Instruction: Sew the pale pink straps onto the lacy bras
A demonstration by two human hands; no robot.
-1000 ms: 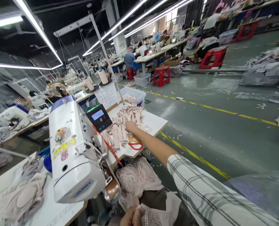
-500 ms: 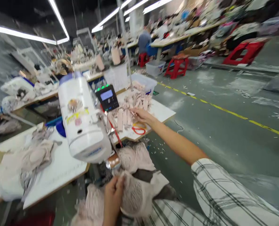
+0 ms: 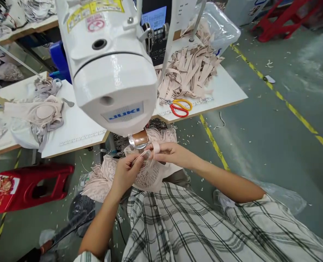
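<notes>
My left hand (image 3: 126, 171) pinches the edge of a pale pink lace bra (image 3: 150, 174), which lies across my lap under the sewing machine's front end. Close beside it, my right hand (image 3: 174, 154) is closed on a short beige strap (image 3: 156, 147) that curls up over its fingers. Both sets of fingertips nearly meet at the bra's edge. Just above them is the white sewing machine head (image 3: 118, 87), with a shiny rounded metal and brown part (image 3: 139, 139) at its lower end. More lace fabric (image 3: 103, 178) hangs to the left of my left hand.
Many beige straps (image 3: 191, 71) lie heaped on the white table (image 3: 227, 89), near scissors (image 3: 180, 108) with red and yellow handles. A clear plastic bin (image 3: 221, 27) stands behind. At left, more bra pieces (image 3: 44, 112) lie on the table; a red stool (image 3: 30, 185) is below.
My right hand has left the strap heap with a strap and come down to the bra beside my left hand. The view has tipped downward and closer to the machine.
</notes>
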